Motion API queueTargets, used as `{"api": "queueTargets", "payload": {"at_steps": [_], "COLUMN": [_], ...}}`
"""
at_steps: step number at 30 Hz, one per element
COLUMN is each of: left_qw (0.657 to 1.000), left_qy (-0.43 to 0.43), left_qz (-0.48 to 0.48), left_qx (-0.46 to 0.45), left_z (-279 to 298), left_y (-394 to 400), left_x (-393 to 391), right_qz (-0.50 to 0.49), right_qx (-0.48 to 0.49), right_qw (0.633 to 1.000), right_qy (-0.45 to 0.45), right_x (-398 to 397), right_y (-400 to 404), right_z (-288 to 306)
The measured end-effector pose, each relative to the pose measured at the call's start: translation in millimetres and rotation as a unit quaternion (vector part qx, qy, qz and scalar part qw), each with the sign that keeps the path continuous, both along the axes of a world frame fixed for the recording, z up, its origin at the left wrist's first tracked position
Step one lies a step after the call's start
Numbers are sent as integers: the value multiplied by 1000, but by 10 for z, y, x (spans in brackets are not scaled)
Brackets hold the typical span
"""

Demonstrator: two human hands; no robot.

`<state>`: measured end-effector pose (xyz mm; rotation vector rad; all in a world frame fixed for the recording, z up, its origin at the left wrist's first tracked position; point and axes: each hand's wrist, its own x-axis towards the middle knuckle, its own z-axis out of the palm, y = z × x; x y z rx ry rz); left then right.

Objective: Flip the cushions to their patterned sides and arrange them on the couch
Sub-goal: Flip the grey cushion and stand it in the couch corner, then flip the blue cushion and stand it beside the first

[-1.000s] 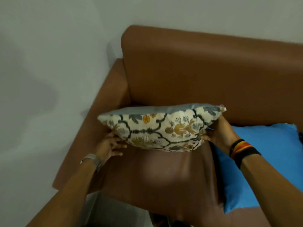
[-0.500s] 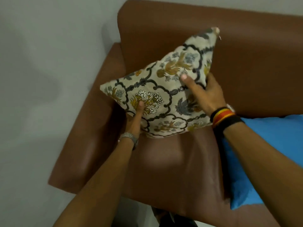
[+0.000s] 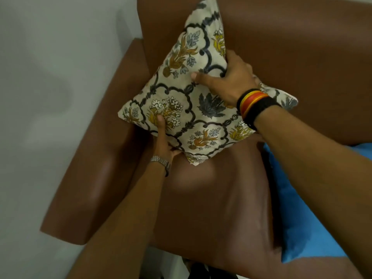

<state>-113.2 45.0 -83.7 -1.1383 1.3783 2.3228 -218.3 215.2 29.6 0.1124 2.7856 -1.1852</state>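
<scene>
A cream cushion (image 3: 193, 105) with a dark lattice and yellow and grey flowers stands on one corner against the backrest of the brown leather couch (image 3: 291, 57), patterned side facing me. My left hand (image 3: 164, 141) grips its lower left edge, thumb on the pattern. My right hand (image 3: 227, 77) clasps its upper right edge, fingers wrapped behind. A plain blue cushion (image 3: 302, 228) lies flat on the seat at the right, partly under my right forearm.
The couch's left armrest (image 3: 94, 178) runs along a pale wall (image 3: 50, 77). The brown seat (image 3: 211, 198) in front of the patterned cushion is bare. Floor shows below the seat's front edge.
The cushion went from flat and edge-on to standing on a corner with its pattern facing me, and it has moved up against the backrest. Both hands kept hold.
</scene>
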Motion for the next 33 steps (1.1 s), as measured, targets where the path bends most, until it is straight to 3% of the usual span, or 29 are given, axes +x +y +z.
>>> {"api": "queueTargets", "payload": {"at_steps": [8, 11, 16, 21, 27, 31, 33], "left_qw": [999, 991, 962, 951, 943, 932, 939], "left_qy": [-38, -81, -149, -103, -37, -22, -38], "left_qz": [-11, -82, -209, -266, -289, -296, -280], "left_qx": [-19, -75, -91, -121, -159, -208, -196], "left_z": [-256, -313, -398, -544, -523, -739, -526], "left_y": [124, 443, 1410, 2533, 3382, 3419, 3407], "left_x": [206, 635, 1470, 1888, 1947, 1972, 1950], "right_qz": [16, 18, -37, -172, -224, -197, -186], "right_qx": [14, 17, 76, 118, -100, -140, -152], "right_qw": [1000, 999, 996, 972, 928, 931, 933], "right_qy": [5, 35, 12, -109, -281, -274, -267], "right_x": [119, 551, 1516, 2402, 2958, 2984, 3014], "right_y": [119, 485, 2028, 3807, 4750, 4873, 5032], "right_z": [-18, -20, -443, -860, -1267, -1219, -1036]}}
